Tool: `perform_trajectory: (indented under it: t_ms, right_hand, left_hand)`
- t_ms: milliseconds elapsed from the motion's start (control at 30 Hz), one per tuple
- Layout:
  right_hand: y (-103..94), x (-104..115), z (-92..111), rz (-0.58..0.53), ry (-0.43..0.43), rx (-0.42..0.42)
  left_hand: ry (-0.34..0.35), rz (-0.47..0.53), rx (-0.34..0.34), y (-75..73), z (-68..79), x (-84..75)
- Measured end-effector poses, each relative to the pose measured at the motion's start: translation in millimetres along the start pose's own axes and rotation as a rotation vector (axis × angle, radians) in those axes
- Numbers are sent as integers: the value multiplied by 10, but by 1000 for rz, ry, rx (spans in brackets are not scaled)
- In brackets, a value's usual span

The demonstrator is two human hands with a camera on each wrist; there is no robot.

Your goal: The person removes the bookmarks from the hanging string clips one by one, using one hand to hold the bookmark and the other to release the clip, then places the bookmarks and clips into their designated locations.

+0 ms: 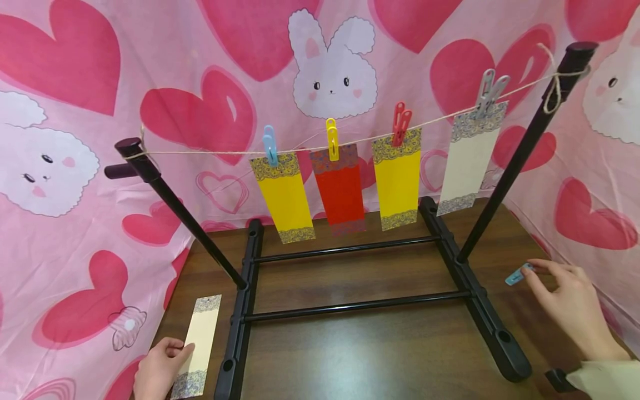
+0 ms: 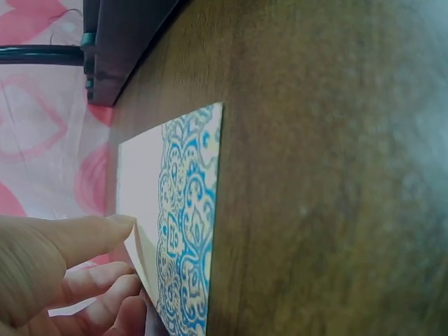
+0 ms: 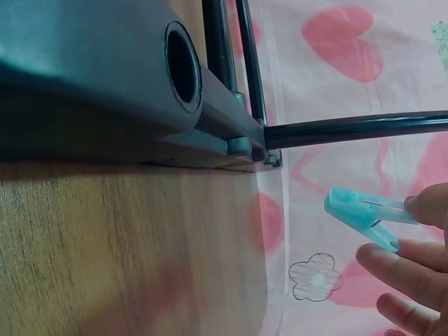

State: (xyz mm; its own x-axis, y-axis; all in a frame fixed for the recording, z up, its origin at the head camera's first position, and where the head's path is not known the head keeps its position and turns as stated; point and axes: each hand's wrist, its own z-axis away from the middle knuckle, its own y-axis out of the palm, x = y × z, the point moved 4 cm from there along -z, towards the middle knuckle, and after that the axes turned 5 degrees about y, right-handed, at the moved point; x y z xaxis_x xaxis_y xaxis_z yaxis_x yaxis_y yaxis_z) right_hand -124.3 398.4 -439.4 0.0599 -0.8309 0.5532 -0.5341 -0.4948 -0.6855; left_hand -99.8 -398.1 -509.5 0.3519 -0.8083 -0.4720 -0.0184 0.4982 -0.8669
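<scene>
- Head view, left: left hand has thumb and curled fingers nearly closed, pinching one long edge of a cream card. Card lies on the tabletop, stretching both nearer and farther than the fingers; lace-patterned bands at its two ends.
- Head view, right: right hand pinches a light-blue clothespin at the fingertips, gap only as wide as the pin.
- Head view, between the two sets of fingers: black rack on the tabletop. Well above the fingers, a thin cord runs post to post.
- Head view, on the cord, beyond and above the fingers, left to right: first yellow card under a blue clothespin; red card under a yellow clothespin; second yellow card under a red clothespin; white card under a grey clothespin.
- Left wrist view: thumb tip on the cream card's face; gripped edge bends up slightly. Blue-patterned end sits just beside the fingers.
- Right wrist view: thumb on one handle of the light-blue clothespin, index finger at the other; handles spread, nose pointing away from the fingers. Rack foot apart from them.
</scene>
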Motion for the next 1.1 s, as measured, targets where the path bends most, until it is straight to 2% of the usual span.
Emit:
perform_trajectory:
  t_ms: [167,333,600,833,1100]
  right_hand:
    - [0,-4,-8,4,-3,4]
    - [7,-23,-30,18,3,14]
    - [25,-49,-60,32,-7,32]
    - [32,-108,-62,50,-8,42]
    - [49,-199,-30,72,23,90]
  left_hand:
    - [16,-13,-20,-5,9,9]
    - [76,-30,-69,-39,31,-24]
    - [145,-67,-42,-163,53,-189]
    - [162,-100,-40,-241,92,-307]
    - [160,-102,-40,-276,111,-345]
